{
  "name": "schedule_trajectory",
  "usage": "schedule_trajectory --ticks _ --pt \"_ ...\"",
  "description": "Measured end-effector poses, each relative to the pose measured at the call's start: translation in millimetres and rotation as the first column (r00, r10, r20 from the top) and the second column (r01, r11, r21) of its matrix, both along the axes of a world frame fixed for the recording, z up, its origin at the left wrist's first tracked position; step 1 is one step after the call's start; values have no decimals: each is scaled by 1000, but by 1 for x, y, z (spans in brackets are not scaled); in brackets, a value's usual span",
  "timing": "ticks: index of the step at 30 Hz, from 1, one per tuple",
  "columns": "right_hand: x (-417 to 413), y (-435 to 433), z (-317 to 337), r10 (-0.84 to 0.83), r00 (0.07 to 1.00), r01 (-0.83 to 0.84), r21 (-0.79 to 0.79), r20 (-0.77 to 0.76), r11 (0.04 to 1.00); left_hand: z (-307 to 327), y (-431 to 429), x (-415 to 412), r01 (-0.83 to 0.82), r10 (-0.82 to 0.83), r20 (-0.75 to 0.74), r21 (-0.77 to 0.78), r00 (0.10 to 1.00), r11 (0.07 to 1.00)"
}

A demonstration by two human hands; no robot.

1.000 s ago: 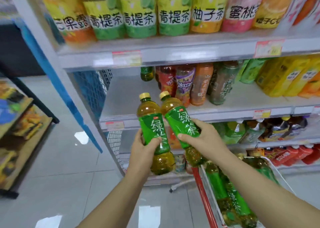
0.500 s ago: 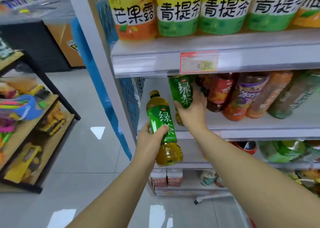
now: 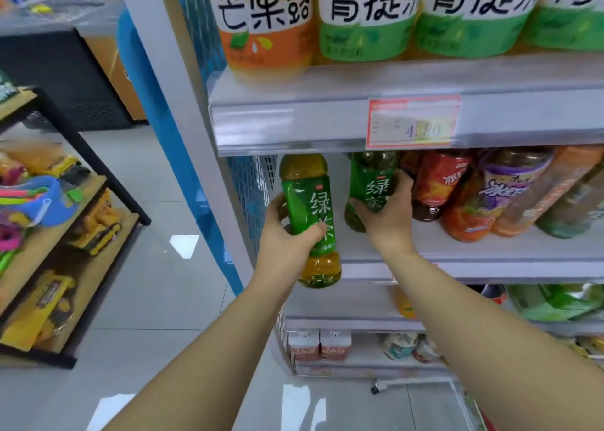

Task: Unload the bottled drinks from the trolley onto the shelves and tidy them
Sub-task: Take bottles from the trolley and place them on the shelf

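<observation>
Shop shelving is filling the view. Left hand [image 3: 287, 231] is gripping a green tea bottle [image 3: 310, 214], fingers curled round its label, in front of the middle shelf [image 3: 490, 254] at its left end. Right hand [image 3: 389, 214] is clasping a second green tea bottle [image 3: 371, 185] on that shelf, beside a red-label bottle [image 3: 438, 185].

A shop, a small supermarket aisle. White metal shelves [image 3: 294, 126] carry bottled drinks [image 3: 366, 18] in rows, labels facing out, with a red-framed price tag [image 3: 412, 122] on the upper shelf's front edge. Across the tiled floor [image 3: 157, 299], a wooden rack [image 3: 52, 231] displays packaged toys [image 3: 96, 224].
</observation>
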State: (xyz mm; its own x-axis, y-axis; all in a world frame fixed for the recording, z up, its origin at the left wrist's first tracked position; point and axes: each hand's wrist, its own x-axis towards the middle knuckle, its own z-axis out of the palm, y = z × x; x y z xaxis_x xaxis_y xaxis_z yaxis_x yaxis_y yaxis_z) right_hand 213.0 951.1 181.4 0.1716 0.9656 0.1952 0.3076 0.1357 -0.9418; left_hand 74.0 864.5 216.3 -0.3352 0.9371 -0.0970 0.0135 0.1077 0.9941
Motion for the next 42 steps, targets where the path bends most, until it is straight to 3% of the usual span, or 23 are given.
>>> schedule_trajectory --ticks 3,7,11,20,25,28,30,32,34,35,38,42 --pt "7 0 -10 64 998 -63 -50 16 997 3 22 7 26 -25 -28 58 999 998" --pt "12 -3 -22 105 994 -101 -85 39 991 2 45 11 -34 26 65 124 998 992" --pt "15 1 -23 130 990 -125 -97 46 987 4 64 3 -39 37 14 171 999 985" --pt "4 12 -25 113 987 -107 -58 115 993 -22 66 -6 147 -111 -269 116 957 982" --pt "-10 28 -14 114 970 -108 -39 216 993 -27 84 -10 59 -12 -392 110 920 992" --pt "-12 23 -13 116 974 -107 -57 196 993 -28 81 -7 -57 113 -419 143 901 988" --pt "-5 7 -18 134 951 -123 -55 280 991 -36 60 -5 -106 201 -430 234 880 966" --pt "5 -9 -23 213 830 -214 -58 516 975 -52 34 1 6 180 -651 273 738 962" --pt "13 -11 -25 297 701 -292 -118 648 949 -66 24 8 105 82 -839 163 537 981" --pt "13 -7 -23 329 672 -308 -155 663 939 -68 26 11 94 14 -875 68 484 993" --pt "7 13 -17 374 643 -354 -173 669 919 -62 48 14 33 -185 -866 -193 465 981" --pt "1 36 -18 379 628 -418 -116 679 901 -58 78 7 57 -265 -844 -270 467 961"
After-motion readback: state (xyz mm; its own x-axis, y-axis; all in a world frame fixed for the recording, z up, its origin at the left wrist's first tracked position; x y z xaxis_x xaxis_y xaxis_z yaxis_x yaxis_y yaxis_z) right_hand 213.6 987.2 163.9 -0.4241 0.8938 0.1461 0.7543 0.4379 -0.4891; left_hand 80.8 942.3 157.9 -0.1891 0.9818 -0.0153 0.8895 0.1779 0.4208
